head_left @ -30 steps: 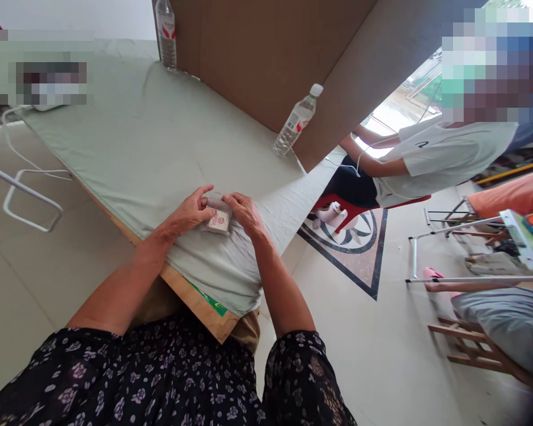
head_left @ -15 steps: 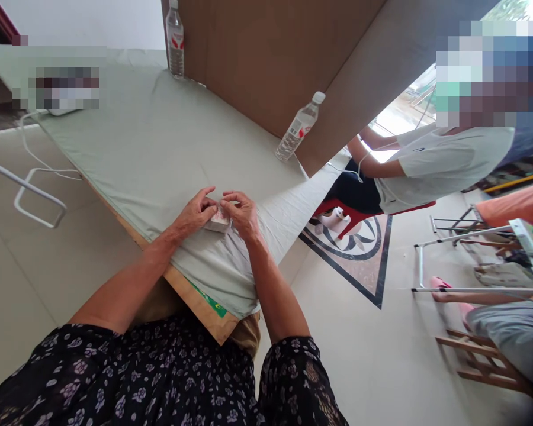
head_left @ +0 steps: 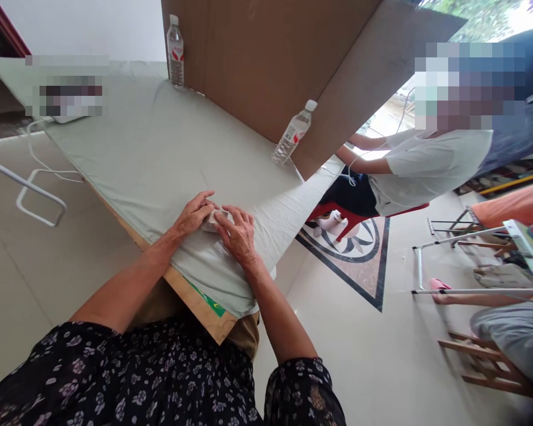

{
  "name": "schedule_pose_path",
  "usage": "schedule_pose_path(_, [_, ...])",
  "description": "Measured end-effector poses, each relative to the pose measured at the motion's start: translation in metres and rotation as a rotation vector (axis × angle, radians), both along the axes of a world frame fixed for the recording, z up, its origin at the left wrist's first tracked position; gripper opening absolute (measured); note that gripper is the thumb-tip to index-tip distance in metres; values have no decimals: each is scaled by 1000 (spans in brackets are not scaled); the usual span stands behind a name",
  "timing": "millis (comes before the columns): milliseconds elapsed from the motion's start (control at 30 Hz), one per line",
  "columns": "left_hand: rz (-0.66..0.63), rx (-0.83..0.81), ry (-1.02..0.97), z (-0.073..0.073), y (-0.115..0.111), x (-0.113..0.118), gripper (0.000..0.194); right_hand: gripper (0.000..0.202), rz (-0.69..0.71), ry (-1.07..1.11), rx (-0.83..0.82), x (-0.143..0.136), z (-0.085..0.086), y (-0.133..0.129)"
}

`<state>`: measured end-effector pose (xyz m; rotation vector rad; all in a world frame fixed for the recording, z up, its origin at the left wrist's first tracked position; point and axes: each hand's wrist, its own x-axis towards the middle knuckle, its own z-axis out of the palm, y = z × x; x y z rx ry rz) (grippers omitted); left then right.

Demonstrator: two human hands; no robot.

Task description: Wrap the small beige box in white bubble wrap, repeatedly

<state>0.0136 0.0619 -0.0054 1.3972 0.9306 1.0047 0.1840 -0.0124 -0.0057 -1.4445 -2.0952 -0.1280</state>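
A small whitish box [head_left: 212, 219] with a pale pinkish top sits low over the near corner of the cloth-covered table [head_left: 128, 142]. My left hand [head_left: 193, 214] grips its left side, with the thumb and bent fingers against it. From the right, my right hand [head_left: 238, 232] presses its thumb and fingers onto the box, covering much of it. A thin, clear, shiny film seems to lie under my right hand, though I cannot make it out well.
Two water bottles, one upright [head_left: 176, 53] and one leaning in view [head_left: 294, 133], stand by a large cardboard panel [head_left: 266, 65]. A person in a white shirt [head_left: 430, 165] sits beyond it on a red stool. Metal-framed furniture [head_left: 420, 266] is at right.
My right hand has turned and moved over the box, covering more of it. My left hand stays at its left side. The view has shifted slightly.
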Motion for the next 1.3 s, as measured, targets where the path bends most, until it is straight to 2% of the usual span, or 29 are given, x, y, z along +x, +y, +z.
schedule_pose_path(167, [-3, -34, -10, 4, 0, 2, 60, 22, -43, 146, 4, 5, -5, 3])
schedule_pose_path(200, [-6, -36, -9, 5, 0, 2, 61, 30, -53, 208, -10, 9, -6, 4])
schedule_pose_path(333, [3, -36, -2, 7, -1, 2, 64, 84, -21, 374, -174, 27, -5, 15])
schedule_pose_path(400, [14, -31, -2, 8, -1, 2, 63, 95, 19, 388, -275, 30, -6, 22])
schedule_pose_path(500, [11, -28, -8, 7, -1, 4, 60, 84, 65, 413, -346, 25, -10, 27])
schedule_pose_path(600, [0, -15, -13, 5, -1, 5, 57, 65, 45, 436, -311, 17, -14, 23])
schedule_pose_path(767, [8, -8, -45, 3, -1, 4, 58, 58, 4, 388, -245, 9, -18, 14])
schedule_pose_path(867, [69, -38, -114, 2, 1, 2, 54, 54, -17, 366, -223, 8, -17, 13])
schedule_pose_path(1000, [219, -53, -230, 3, 6, 1, 45, 55, -18, 342, -170, 6, -14, 10])
schedule_pose_path(1133, [285, -80, -245, 4, 7, 1, 42, 50, -91, 458, -102, 9, -17, 7])
schedule_pose_path(1300, [288, -63, -185, 5, 6, 2, 35, 39, -189, 656, -122, 20, -26, 11])
